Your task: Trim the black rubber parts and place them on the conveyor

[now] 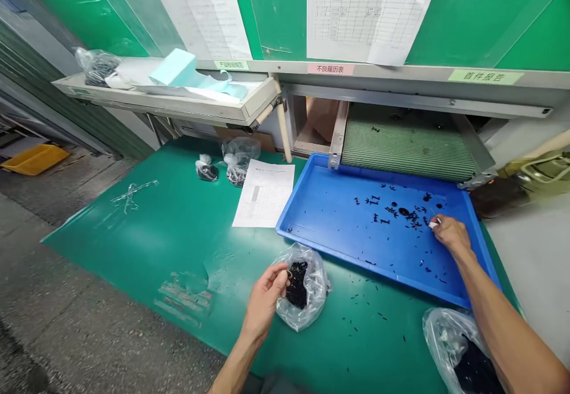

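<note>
Working outward from the nearest point, we find the left hand (265, 302) raised just beside an open clear plastic bag (317, 299), its fingers and thumb drawn narrow on a small dark piece (289, 275); the bag holds a heap of black parts (296, 287) and sits on a green bench mat (146, 245), just in front of the near edge of the blue tray (338, 250); a second plastic bag (440, 346) lies off the tray's near right corner, under the right forearm; the right hand (450, 233) rests over the tray's right side, its fingers pinched narrow on a small white item (433, 225); scattered black pieces (392, 210) lie directly left of that hand on the tray floor, so the right hand is much the nearer; a printed sheet (262, 195) lies left of the tray; two small bags (238, 159) stand beyond the sheet; a green mesh panel (405, 144) rises behind the tray; a paper-laden shelf (164, 103) stands behind and left of it.
</note>
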### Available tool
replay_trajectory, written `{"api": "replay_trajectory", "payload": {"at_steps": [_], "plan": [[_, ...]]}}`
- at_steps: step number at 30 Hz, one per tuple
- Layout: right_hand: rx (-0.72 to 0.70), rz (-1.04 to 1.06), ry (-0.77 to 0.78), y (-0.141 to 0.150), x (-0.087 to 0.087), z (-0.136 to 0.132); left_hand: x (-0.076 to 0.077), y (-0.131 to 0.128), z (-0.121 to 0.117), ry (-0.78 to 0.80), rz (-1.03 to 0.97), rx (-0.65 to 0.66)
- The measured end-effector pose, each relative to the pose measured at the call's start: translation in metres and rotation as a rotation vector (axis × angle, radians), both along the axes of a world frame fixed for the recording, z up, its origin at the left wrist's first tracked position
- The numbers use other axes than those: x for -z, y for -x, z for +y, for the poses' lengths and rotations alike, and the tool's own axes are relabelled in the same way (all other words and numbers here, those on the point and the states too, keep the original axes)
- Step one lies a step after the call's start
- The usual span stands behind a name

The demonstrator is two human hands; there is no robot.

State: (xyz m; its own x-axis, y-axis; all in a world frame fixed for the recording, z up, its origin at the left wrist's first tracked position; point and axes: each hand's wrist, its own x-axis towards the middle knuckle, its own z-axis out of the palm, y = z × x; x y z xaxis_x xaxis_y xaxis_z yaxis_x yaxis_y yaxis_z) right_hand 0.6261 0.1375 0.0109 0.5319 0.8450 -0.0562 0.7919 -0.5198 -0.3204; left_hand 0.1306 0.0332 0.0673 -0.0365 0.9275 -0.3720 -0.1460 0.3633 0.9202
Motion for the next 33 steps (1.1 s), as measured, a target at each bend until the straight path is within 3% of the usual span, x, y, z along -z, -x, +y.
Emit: {"api": "replay_trajectory", "payload": {"at_steps": [4, 8, 17, 21, 24, 33], "plan": [[0.036, 0.052, 0.078, 0.012, -0.008, -0.008, 0.005, 0.002, 0.002, -0.078, 0.132, 0.068], [0.015, 0.1, 0.042, 0.027, -0.03, -0.013, 0.008, 0.001, 0.003, -0.084, 0.191, 0.118], [-0.16, 0.286, -0.243, 0.092, -0.109, -0.039, 0.02, 0.001, 0.007, -0.114, 0.253, 0.154], [-0.173, 0.631, -0.422, 0.137, -0.133, -0.064, 0.02, 0.002, 0.007, -0.117, 0.287, 0.173], [-0.142, 0.871, -0.497, 0.167, -0.133, -0.085, 0.022, 0.003, 0.007, -0.122, 0.31, 0.188], [-0.076, 1.188, -0.371, 0.207, -0.098, -0.138, 0.032, 0.004, 0.008, -0.215, 0.399, 0.228]]}}
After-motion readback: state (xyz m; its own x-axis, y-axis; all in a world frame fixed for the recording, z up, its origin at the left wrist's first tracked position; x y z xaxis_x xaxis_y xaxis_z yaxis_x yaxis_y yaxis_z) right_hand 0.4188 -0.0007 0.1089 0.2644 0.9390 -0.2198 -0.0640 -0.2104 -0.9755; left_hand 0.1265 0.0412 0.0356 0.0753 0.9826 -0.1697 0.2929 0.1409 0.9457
